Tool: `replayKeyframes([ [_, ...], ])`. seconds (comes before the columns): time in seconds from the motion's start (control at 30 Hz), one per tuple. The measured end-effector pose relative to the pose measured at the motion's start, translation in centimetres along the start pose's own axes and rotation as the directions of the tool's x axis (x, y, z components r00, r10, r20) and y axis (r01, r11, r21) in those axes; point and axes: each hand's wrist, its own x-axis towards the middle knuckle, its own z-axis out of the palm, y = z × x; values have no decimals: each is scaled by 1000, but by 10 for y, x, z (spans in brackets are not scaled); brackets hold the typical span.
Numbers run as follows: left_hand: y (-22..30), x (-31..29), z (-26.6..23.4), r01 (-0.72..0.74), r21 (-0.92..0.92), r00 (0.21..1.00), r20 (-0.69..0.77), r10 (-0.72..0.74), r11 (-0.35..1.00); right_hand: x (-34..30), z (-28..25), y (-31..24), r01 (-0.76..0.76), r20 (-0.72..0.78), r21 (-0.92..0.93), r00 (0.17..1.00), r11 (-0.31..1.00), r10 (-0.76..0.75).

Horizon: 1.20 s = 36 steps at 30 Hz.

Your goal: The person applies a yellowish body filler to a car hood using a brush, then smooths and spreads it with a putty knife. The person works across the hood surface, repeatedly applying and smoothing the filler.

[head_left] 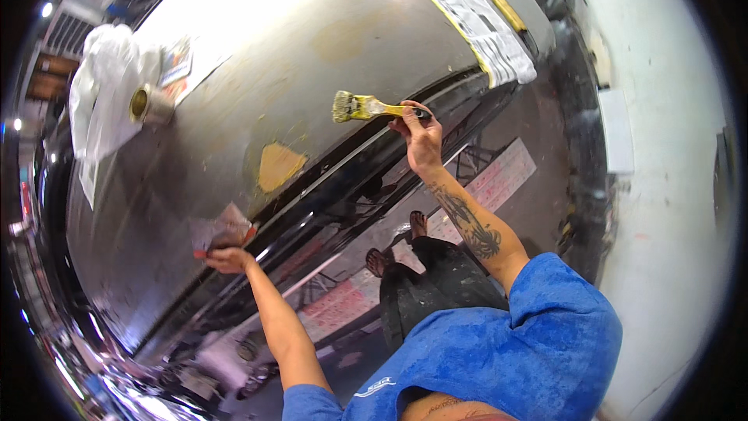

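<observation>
My right hand (421,136) is closed round the handle of a yellow paintbrush (366,107), held level above the edge of a large grey vehicle panel (234,86). Its bristles point left and look caked with pale paint. Lower down on the left, the fingers of my left hand (227,260) are closed on a clear, thin plastic piece with red-orange edges (226,226), at the panel's near side. What kind of thing it is I cannot make out. Between the two hands, a tan patch of filler (279,167) lies on the panel.
A can-like cylinder (152,104) and a crumpled white plastic sheet (109,93) sit on the panel's left. Taped newspaper (467,12) covers the far right, beside a yellow block (507,12). My feet are on a stained plank (499,187); a pale wall (662,148) stands at right.
</observation>
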Motion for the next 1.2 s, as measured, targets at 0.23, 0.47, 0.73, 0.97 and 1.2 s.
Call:
replayKeyframes([
  [0.23, -15, 7, 8, -84, -83, 993, -89, 76, 993, 64, -137, -46, 191, -391, 180, 914, 965, -108],
  [0.47, -19, 11, 10, -37, -52, 997, -73, 33, 998, 137, -226, -88, 387, -565, 79, 777, 919, -279],
  [0.73, -19, 11, 10, -161, -12, 981, -109, 159, 987, 203, -248, -96, 297, -285, -783, 609, 546, -740],
  [0.97, -19, 12, 11, -205, -19, 972, -120, 201, 979, 172, -210, -97, 549, 389, -833, 667, 66, -636],
  [1.2, -15, 9, 10, -152, 12, 981, -119, 153, 988, 186, -211, -108, 509, 378, -861, 666, 20, -643],
])
